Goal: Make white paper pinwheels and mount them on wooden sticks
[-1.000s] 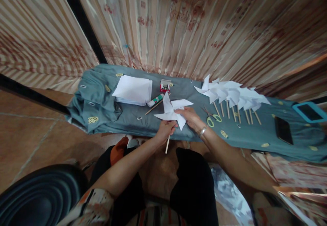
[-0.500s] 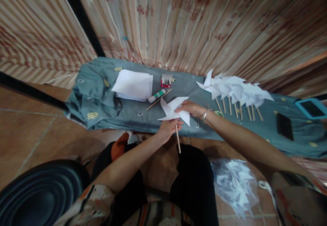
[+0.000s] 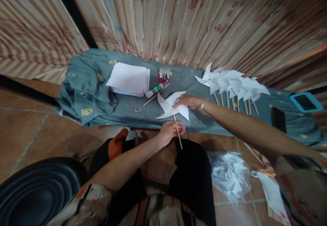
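Observation:
A white paper pinwheel (image 3: 167, 107) on a thin wooden stick (image 3: 179, 138) is held just over the near edge of the cloth-covered table. My left hand (image 3: 168, 133) grips the stick a little below the paper blades, its fingers loosely curled. At the pinwheel's centre, my right hand (image 3: 189, 102) pinches the paper with thumb and fingertips; the spot under the fingertips is hidden. Left of the pinwheel lie a glue stick (image 3: 154, 90) and a loose wooden stick (image 3: 150, 100). Behind it stands an open red box of small metal pins (image 3: 164, 77).
A stack of white paper (image 3: 129, 78) lies at the left. Several finished pinwheels (image 3: 235, 83) overlap at the right, near a black phone (image 3: 278, 119) and a blue-framed device (image 3: 306, 102). On the floor are a plastic bag of folded paper (image 3: 231, 176) and a black stool (image 3: 38, 195).
My left hand has moved slightly down from the blades along the stick. My right hand stays at the pinwheel's centre. The whole view has shifted a little.

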Tool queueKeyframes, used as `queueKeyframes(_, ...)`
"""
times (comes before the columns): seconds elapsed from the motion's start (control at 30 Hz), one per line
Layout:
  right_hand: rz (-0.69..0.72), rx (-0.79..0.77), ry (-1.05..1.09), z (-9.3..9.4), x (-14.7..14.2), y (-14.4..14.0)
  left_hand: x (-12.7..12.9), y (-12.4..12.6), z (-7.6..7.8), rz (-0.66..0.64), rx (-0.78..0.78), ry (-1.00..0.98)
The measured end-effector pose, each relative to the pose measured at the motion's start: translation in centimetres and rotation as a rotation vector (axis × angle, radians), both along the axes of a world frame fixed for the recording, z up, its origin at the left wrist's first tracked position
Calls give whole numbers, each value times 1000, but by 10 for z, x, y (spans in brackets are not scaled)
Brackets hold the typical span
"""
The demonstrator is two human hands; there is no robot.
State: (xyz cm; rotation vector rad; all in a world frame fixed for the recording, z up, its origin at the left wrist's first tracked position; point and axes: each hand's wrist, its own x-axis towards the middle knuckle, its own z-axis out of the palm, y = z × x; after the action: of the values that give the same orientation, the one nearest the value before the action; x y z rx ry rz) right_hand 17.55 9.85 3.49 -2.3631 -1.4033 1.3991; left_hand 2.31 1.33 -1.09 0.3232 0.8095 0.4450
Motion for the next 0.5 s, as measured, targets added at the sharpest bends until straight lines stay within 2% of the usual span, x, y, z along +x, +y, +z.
queueKeyframes(0.23,-168,-26,36,4,-5,-1,1,1,-1,-20,44,38)
queueKeyframes(0.5,-209,-48,76,2,-5,0,0,1,-5,-22,40,26)
